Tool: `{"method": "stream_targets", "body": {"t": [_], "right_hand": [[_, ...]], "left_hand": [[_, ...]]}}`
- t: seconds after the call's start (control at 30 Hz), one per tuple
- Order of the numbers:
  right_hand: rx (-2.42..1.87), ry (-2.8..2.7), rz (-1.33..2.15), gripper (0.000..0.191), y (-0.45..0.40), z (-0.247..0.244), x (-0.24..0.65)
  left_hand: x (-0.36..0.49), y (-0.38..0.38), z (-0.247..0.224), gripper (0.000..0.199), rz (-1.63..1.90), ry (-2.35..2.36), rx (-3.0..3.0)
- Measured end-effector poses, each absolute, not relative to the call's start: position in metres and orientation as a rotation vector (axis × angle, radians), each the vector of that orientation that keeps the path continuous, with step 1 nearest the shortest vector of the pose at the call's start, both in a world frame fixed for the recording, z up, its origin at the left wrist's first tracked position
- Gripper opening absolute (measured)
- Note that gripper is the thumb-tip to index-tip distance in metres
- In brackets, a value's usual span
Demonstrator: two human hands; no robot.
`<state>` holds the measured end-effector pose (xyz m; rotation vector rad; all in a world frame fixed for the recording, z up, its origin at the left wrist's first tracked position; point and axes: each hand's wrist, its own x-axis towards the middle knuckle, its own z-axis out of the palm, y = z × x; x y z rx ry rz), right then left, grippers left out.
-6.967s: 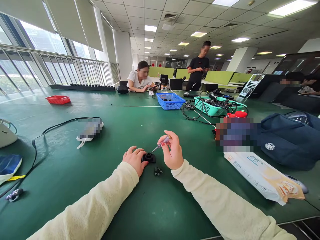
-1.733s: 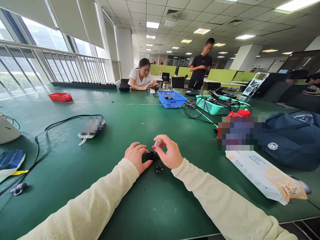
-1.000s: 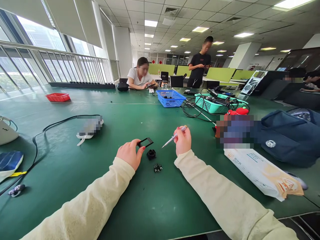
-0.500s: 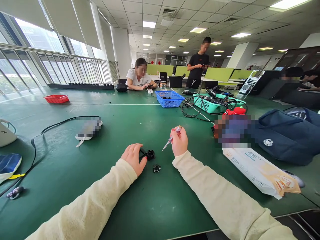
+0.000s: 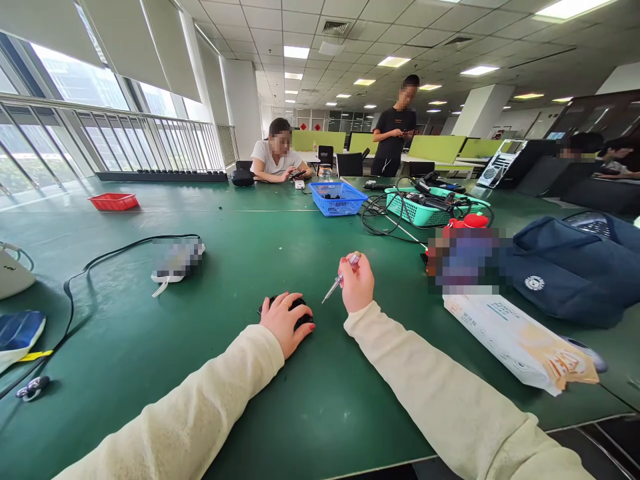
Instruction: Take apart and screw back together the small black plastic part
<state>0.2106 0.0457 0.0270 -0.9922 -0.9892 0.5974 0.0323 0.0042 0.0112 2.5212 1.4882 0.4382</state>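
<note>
My left hand (image 5: 286, 324) lies over black parts (image 5: 302, 321) on the green table (image 5: 225, 267), its fingers curved round them and covering most of them. A dark bit of the parts sticks out beyond its fingertips. To the right, my right hand (image 5: 358, 283) is closed round a thin screwdriver (image 5: 334, 287) with a clear handle. The metal tip points down and left, a little apart from the left hand's fingers.
Further back are a blue basket (image 5: 338, 200), a green basket (image 5: 423, 212) with cables, and a red tray (image 5: 114, 202). A phone (image 5: 176, 263) lies left; a white packet (image 5: 515, 340) and navy bag (image 5: 575, 273) lie right. One person sits opposite, another stands behind.
My left hand has moved right and now covers the black parts, including the small piece that lay separately in front. My right hand and the screwdriver have barely moved.
</note>
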Motion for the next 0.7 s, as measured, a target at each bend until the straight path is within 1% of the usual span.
{"method": "stream_targets", "body": {"t": [0.13, 0.33, 0.47, 0.57, 0.7], "right_hand": [[-0.996, -0.991, 0.607, 0.026, 0.046, 0.027, 0.211], [-1.004, -1.031, 0.610, 0.024, 0.046, 0.028, 0.212], [-1.007, -1.027, 0.623, 0.023, 0.045, 0.029, 0.212], [-1.013, -1.043, 0.623, 0.022, 0.044, 0.030, 0.211], [-1.023, -1.060, 0.614, 0.020, 0.043, 0.030, 0.210]], "left_hand": [[0.026, 0.010, 0.008, 0.021, 0.430, 1.563, 2.522], [0.015, 0.015, 0.000, 0.019, 0.509, 1.688, 2.513], [-0.001, 0.007, -0.001, 0.021, 0.458, 1.687, 2.550], [-0.028, 0.001, -0.003, 0.023, 0.426, 1.698, 2.581], [-0.095, 0.003, -0.005, 0.025, 0.468, 1.783, 2.565]]}}
